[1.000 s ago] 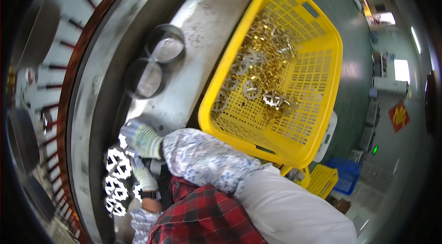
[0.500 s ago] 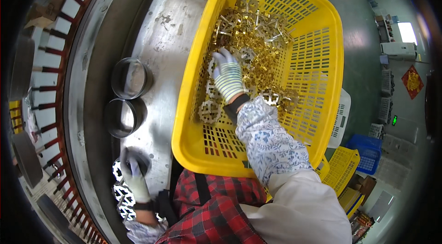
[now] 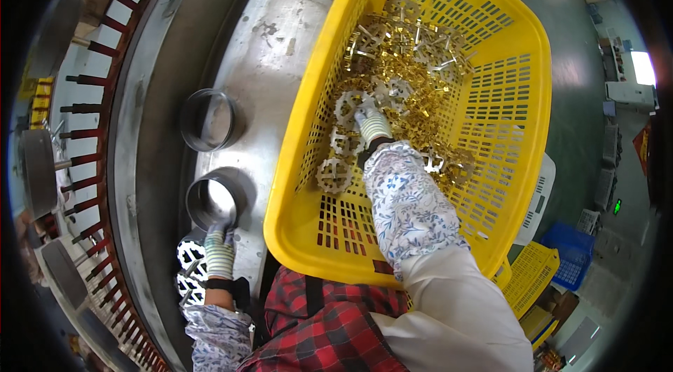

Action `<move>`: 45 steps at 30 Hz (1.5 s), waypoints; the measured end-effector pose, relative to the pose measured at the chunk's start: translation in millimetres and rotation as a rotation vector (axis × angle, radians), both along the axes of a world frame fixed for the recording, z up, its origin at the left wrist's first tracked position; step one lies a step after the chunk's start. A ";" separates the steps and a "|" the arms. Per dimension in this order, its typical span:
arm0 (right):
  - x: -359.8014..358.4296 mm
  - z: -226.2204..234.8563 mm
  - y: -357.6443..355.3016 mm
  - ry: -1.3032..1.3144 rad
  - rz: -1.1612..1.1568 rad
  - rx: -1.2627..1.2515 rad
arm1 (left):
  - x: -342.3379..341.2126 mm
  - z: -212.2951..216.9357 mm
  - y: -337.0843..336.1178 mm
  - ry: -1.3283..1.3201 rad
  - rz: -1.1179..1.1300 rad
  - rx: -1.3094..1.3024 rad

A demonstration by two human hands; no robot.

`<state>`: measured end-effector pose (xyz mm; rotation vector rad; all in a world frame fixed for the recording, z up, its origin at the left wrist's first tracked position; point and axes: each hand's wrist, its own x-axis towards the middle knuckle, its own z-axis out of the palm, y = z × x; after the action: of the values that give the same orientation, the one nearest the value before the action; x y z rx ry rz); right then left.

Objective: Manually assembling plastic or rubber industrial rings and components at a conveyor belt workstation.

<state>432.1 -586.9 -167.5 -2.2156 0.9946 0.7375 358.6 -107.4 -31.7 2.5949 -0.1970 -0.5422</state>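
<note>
My right hand [image 3: 372, 124], in a striped glove, reaches down into the yellow basket [image 3: 298, 183]. Its fingers are bent and closed at the edge of a flat toothed metal ring [image 3: 345, 108]; the fingertips are partly hidden. Two similar toothed rings lie nearer me, one of them a round notched ring [image 3: 334, 176]. On the metal bench, my gloved left hand [image 3: 219, 253] has its fingers closed at the near rim of a short dark open cylinder [image 3: 198, 205]. A second such cylinder [image 3: 188, 121] stands just beyond it. Silvery toothed pieces [image 3: 191, 254] lie beside my left wrist.
Many small gold-coloured metal bits [image 3: 403, 116] fill the middle of the basket. The steel bench [image 3: 298, 0] runs along its left. Farther left stands a rack with dark red rods [image 3: 85, 135]. Blue [image 3: 566, 253] and yellow crates [image 3: 529, 270] stand on the right.
My left hand has moved forward from the toothed pieces to the nearer cylinder, which now sits closer to me and apart from the other. My right hand's fingers have curled down toward the toothed ring.
</note>
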 end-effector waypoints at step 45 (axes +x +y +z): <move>-86.2 250.4 266.3 -0.962 0.992 0.708 | -59.0 91.2 -12.2 0.376 1.036 -1.627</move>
<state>345.9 -320.7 82.9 -1.8910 -0.7779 0.2131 299.6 -119.6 59.6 0.7514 0.5769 -0.2210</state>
